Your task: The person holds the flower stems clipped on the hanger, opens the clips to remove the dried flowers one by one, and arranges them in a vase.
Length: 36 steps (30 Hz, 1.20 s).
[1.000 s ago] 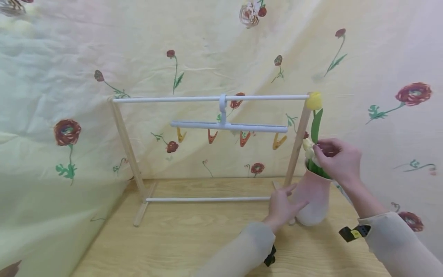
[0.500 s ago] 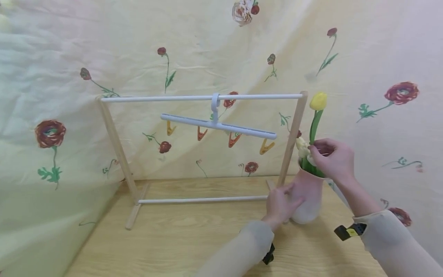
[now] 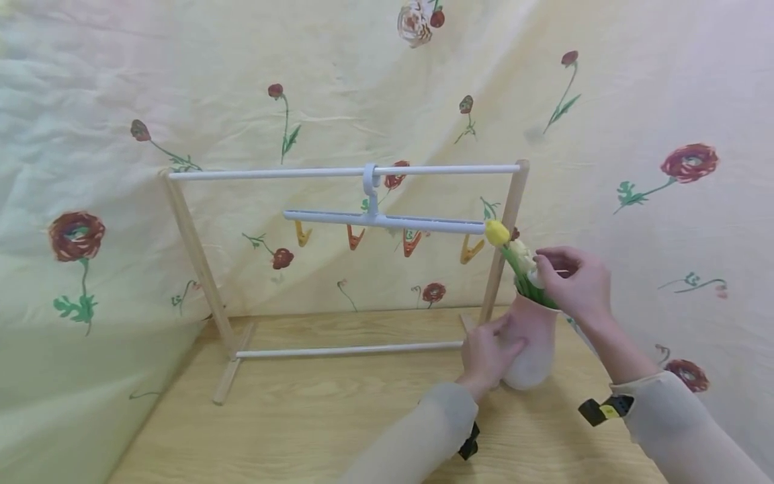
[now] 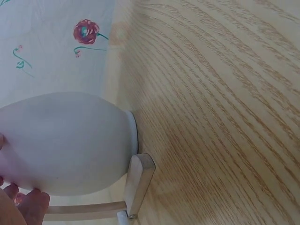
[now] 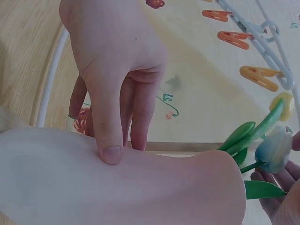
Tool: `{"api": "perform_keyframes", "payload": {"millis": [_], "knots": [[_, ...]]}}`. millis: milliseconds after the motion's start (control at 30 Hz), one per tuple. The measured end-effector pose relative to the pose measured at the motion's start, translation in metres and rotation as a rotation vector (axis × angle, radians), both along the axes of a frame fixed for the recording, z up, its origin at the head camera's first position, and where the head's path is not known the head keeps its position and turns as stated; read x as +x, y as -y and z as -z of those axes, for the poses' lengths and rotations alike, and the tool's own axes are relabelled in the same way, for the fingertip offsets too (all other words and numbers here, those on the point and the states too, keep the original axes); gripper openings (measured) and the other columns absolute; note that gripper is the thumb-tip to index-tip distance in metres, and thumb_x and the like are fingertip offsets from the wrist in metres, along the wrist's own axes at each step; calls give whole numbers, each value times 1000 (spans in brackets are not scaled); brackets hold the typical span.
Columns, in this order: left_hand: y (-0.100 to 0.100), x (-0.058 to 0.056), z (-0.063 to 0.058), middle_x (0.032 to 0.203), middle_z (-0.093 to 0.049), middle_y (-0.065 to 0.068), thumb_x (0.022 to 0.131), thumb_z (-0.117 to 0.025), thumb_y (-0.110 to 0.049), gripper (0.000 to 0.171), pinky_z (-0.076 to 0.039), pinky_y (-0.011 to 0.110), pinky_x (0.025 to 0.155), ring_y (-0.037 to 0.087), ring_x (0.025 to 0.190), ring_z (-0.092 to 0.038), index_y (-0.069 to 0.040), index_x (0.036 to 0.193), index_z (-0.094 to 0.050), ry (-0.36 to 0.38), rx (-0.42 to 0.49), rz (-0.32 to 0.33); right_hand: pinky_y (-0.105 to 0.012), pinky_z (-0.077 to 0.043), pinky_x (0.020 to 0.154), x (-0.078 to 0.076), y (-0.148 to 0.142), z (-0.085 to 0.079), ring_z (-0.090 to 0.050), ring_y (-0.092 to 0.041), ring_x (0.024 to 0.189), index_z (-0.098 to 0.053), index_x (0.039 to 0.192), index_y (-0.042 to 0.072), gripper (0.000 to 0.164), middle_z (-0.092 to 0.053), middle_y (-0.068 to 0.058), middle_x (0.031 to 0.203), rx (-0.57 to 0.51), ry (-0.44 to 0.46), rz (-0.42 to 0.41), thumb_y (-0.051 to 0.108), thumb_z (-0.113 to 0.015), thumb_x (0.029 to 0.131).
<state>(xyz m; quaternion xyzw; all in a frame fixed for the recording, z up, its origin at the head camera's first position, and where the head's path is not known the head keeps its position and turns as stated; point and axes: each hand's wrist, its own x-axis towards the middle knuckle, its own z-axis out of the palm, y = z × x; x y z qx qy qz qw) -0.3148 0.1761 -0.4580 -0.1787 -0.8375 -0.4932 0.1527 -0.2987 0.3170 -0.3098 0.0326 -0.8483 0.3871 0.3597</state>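
In the head view a pink-and-white vase (image 3: 532, 343) stands on the right, beside the rack's right leg. My left hand (image 3: 484, 356) holds its side; in the right wrist view the thumb (image 5: 111, 152) lies on the near face with the fingers behind. A yellow tulip (image 3: 497, 233) leans left out of the vase mouth, its head overlapping the hanger's right end. Next to it is a cream-white tulip (image 3: 521, 255). My right hand (image 3: 577, 282) is over the vase mouth, its loosely bent fingers (image 5: 276, 180) around the white tulip's head and no stem visibly pinched.
A drying rack with a white top bar (image 3: 272, 173) and wooden legs (image 3: 196, 255) stands on the wooden table (image 3: 314, 417). From the bar hangs a pale blue hanger (image 3: 387, 220) with orange clips (image 3: 411, 243) and yellow clips (image 3: 302, 234). Flower-printed cloth (image 3: 338, 67) surrounds the table.
The yellow tulip stood upright in my right fingers earlier; now it is free of them and tipped left. The hanger swung, right end dipping, then came back closer to level. My left hand stayed on the vase.
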Motion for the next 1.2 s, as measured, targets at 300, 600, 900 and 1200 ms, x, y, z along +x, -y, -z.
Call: {"api": "perform_keyframes", "payload": {"millis": [300, 600, 900, 1200], "knots": [[5, 0, -2, 130, -76, -11, 88, -87, -42, 52, -60, 21, 90, 5, 118, -72, -28, 136, -73, 8, -4, 12, 0, -47, 84, 3, 9, -2, -62, 23, 92, -79, 119, 7, 29, -79, 16, 102, 29, -56, -34, 27, -74, 99], [12, -2, -7, 127, -78, -9, 90, -85, -43, 48, -61, 23, 83, 10, 112, -75, -30, 135, -74, 25, 9, 7, -2, -38, 82, 0, 22, -3, -65, 9, 94, -80, 117, 3, 29, -80, -20, 112, 189, -310, -55, 14, -75, 90], [54, -17, -23, 103, -83, 2, 94, -78, -50, 56, -41, 15, 49, 8, 66, -65, -27, 144, -68, -165, -275, -12, -19, -38, 123, -1, 41, -2, -71, -48, 110, -76, 122, -4, 47, -78, -24, 120, 488, -628, -295, 33, -67, 94], [140, -19, -52, 168, -44, 9, 94, -73, -63, 87, -51, 47, 117, 32, 152, -49, -24, 164, -41, -162, -620, 154, -21, -38, 125, 11, 56, 14, -73, -43, 113, -74, 128, -2, 57, -76, -19, 128, 666, -623, -427, 47, -59, 102]]}}
